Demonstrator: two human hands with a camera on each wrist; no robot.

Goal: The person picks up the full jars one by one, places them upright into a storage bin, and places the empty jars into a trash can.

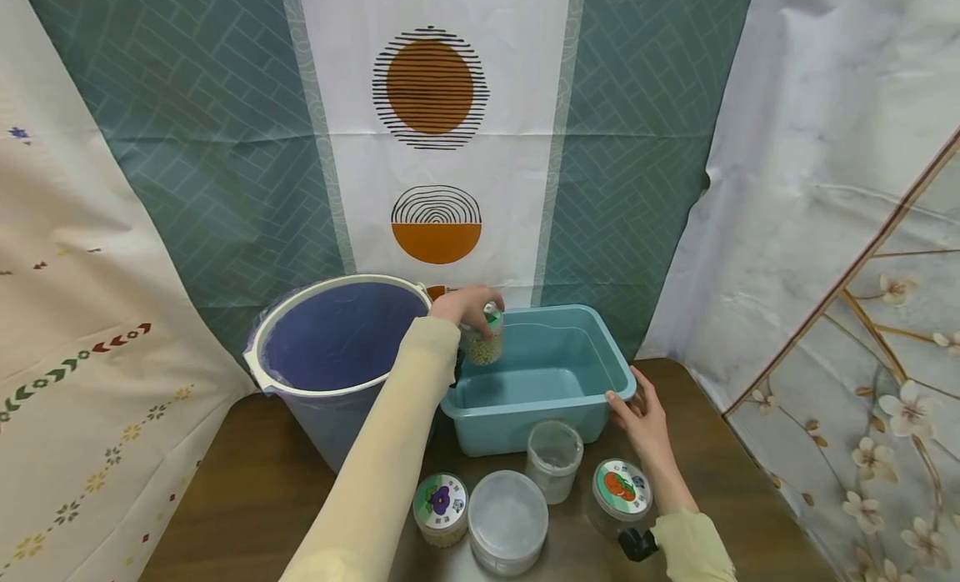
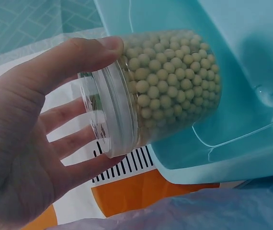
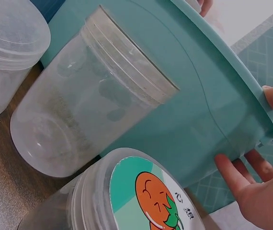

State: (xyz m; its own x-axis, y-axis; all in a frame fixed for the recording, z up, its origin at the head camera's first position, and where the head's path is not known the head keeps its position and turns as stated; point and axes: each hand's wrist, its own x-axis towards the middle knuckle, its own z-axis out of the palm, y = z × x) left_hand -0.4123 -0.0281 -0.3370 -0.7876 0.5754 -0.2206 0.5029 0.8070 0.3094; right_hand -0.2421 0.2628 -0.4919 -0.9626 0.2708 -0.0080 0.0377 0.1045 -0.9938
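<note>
My left hand (image 1: 471, 307) grips a clear lidded jar (image 2: 167, 79) full of small pale round beads, with thumb and fingers round its lid end. The jar is above the left part of a teal plastic basin (image 1: 536, 411). In the left wrist view the basin's wall lies behind the jar. My right hand (image 1: 640, 411) holds the basin's right front corner, thumb on the rim and fingers against the outside, as the right wrist view (image 3: 266, 191) shows. In front of the basin stands a clear jar without a lid (image 1: 555, 461), leaning nowhere.
A blue bin (image 1: 300, 407) with a pale rim and a plastic liner stands left of the basin. Along the front are a flower-labelled jar (image 1: 440, 509), a white-lidded jar (image 1: 508, 519) and an orange-and-green-labelled jar (image 1: 621, 490). Patterned cloths hang behind the wooden table (image 1: 225, 490).
</note>
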